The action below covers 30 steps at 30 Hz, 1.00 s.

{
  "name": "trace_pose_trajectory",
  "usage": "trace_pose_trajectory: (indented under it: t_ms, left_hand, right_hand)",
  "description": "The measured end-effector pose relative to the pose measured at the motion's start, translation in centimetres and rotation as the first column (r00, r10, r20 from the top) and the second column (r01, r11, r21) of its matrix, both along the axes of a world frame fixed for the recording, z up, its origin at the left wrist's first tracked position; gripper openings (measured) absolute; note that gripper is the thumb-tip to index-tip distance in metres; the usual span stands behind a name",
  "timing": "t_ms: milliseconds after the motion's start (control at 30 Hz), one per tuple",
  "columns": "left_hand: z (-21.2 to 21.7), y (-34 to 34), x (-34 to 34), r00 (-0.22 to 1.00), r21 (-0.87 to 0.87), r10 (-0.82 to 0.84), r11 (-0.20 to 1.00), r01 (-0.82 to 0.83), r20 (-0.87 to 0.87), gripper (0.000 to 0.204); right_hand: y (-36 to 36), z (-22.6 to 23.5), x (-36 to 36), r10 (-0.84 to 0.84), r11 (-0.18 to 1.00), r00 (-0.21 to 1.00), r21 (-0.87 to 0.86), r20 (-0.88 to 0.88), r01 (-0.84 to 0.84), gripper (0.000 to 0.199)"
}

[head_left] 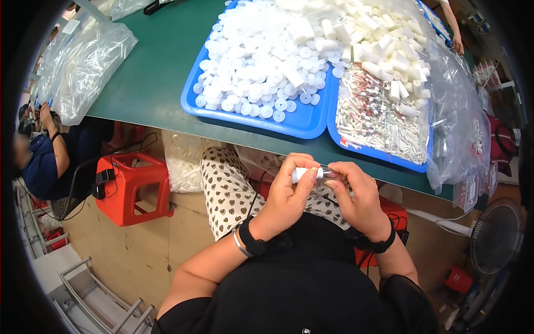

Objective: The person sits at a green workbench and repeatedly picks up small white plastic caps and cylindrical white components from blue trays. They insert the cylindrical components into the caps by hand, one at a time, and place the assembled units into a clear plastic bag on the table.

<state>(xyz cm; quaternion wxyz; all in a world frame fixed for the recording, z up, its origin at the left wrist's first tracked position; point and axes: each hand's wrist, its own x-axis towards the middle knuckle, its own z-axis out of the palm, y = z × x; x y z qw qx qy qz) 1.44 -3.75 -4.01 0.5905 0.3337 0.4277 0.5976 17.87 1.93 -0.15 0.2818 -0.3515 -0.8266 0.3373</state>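
Above my lap, just off the table's near edge, my two hands meet. My left hand (282, 196) is closed round a short white cylinder (304, 174), its thumb lying along the side. At the cylinder's right end, the fingers of my right hand (360, 196) pinch a thin see-through piece (329, 172). My fingertips partly cover that piece, and I cannot tell whether it goes into the cylinder or only touches it. Beyond my hands, white cylinders (384, 47) and small thin white and red parts (372, 114) fill a blue tray (384, 158).
A second blue tray (256, 123) holds white plastic discs (250, 72) on the green table (150, 67). Plastic bags (453, 122) hang by the right tray. A red stool (130, 189) stands left, a black fan (496, 236) right. Other people sit at the far left and far right.
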Motion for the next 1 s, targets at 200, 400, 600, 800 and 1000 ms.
trace_pose_trajectory:
  t_ms: [200, 400, 600, 800, 1000]
  left_hand:
    - [-0.2, 0.1, -0.3, 0.958, 0.231, -0.168, 0.947, 0.222, -0.231, 0.044]
    - [-0.4, 0.0, -0.6, 0.948, 0.067, -0.292, 0.956, 0.285, 0.129, 0.049]
    - [-0.3, 0.6, -1.4, 0.787, -0.052, -0.226, 0.949, 0.31, 0.574, 0.058]
    - [-1.6, 0.0, -1.2, 0.63, -0.082, -0.138, 0.948, 0.307, 0.765, 0.054]
    - [-2.1, -1.3, -0.2, 0.565, -0.127, -0.007, 0.972, 0.198, 0.825, 0.041]
  right_hand:
    - [-0.3, -0.6, -0.2, 0.194, 0.981, 0.981, 0.029, 0.01, -0.194, 0.026]
    - [-0.4, -1.8, -1.0, 0.199, 0.98, 0.98, 0.005, -0.029, -0.199, 0.029]
    - [-0.7, -1.6, -2.6, 0.081, 0.996, 0.997, 0.025, -0.015, -0.08, 0.031]
    - [0.2, -2.5, -2.4, 0.131, 0.952, 0.987, 0.268, 0.09, -0.15, 0.031]
    - [-1.6, -3.4, -3.3, 0.092, 0.97, 0.989, 0.214, 0.116, -0.116, 0.032]
